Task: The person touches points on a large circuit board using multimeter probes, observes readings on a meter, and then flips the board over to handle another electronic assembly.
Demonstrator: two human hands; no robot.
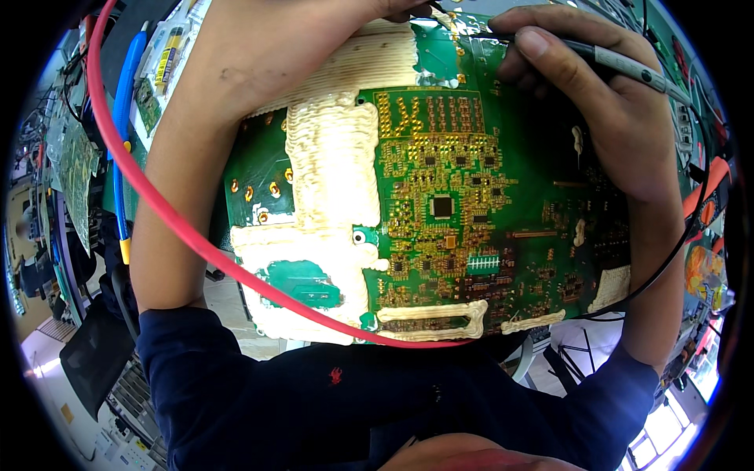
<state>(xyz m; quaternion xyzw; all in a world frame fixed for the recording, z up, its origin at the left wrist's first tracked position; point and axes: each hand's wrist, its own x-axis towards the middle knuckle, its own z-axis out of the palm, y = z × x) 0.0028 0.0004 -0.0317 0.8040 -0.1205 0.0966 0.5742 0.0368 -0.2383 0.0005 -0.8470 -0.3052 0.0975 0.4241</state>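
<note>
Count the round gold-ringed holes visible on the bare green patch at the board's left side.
4 gold-ringed holes cluster left of the cream coating on the circuit board, near the left forearm; more may be hidden under it.

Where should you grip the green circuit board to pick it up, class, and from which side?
Grip the green circuit board by its bare lower right edge, coming from the person's right. The flat face carries small parts and cream paste; the left forearm and red cable cross the left side.
</note>
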